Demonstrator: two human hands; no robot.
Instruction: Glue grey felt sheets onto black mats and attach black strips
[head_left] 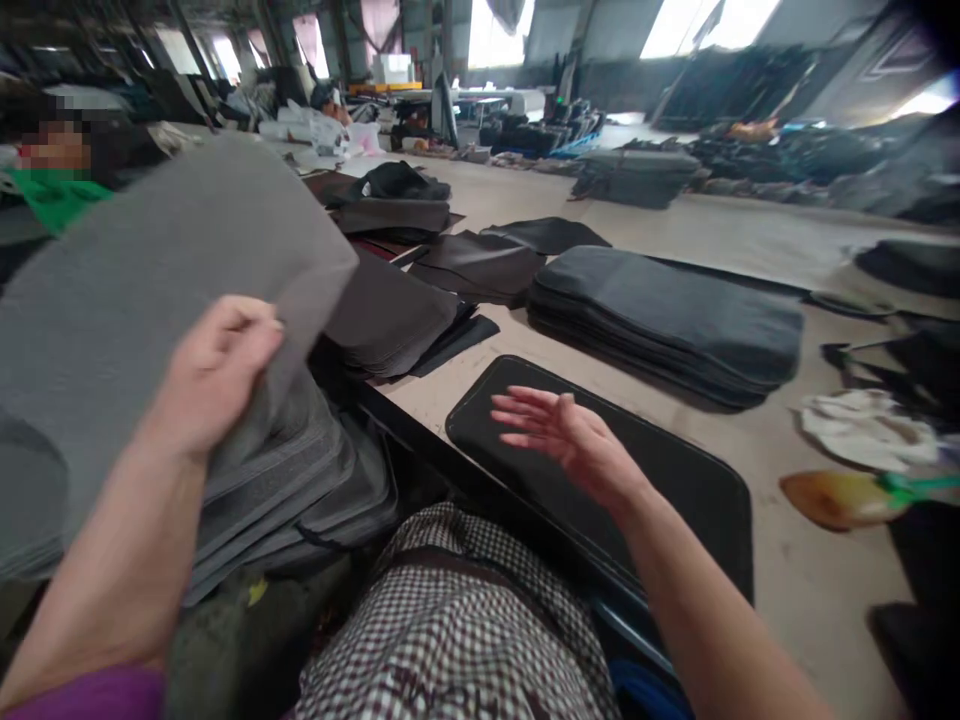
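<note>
My left hand pinches the edge of a large grey sheet, fabric-like with rounded corners, which is lifted and tilted at the left. Beneath it lies a stack of similar grey sheets, partly hidden by the raised one. My right hand is held with fingers stretched out and nothing in it. It is over a black rounded rectangular panel lying flat at the table's front edge; whether it touches the panel I cannot tell.
A thick pile of dark rounded pieces lies behind the panel on the table. Brown-black sheets are stacked to its left. A white cloth and a bottle of amber liquid are at the right. Another person is at the far left.
</note>
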